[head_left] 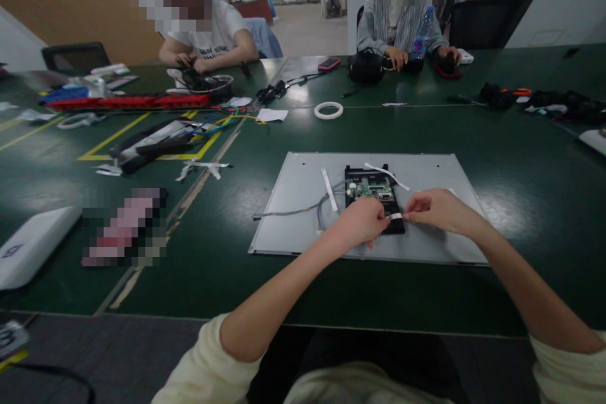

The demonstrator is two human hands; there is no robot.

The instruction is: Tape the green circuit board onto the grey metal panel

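A large flat grey panel (284, 189) lies on the green table, with a black plastic tray (398, 227) carrying a green circuit board (372, 190) at its middle. Between my two hands a short strip of white tape (396, 216) stretches over the tray's lower part. My left hand (362, 221) is closed in a pinch at its left end and hides part of the tray. At the other end the fingertips of my right hand (438, 209) pinch the tape. Two more white strips (329, 189) sit on the panel and tray. Grey cables (293, 210) run leftward from the board.
Beyond the panel lies a tape roll (328, 110). To the left are a pixelated pinkish object (125, 227), a white device (35, 246), tape scraps (203, 168) and a black-and-silver bundle (151, 144) with wires. Two people sit across the table (265, 139), their hands on dark items.
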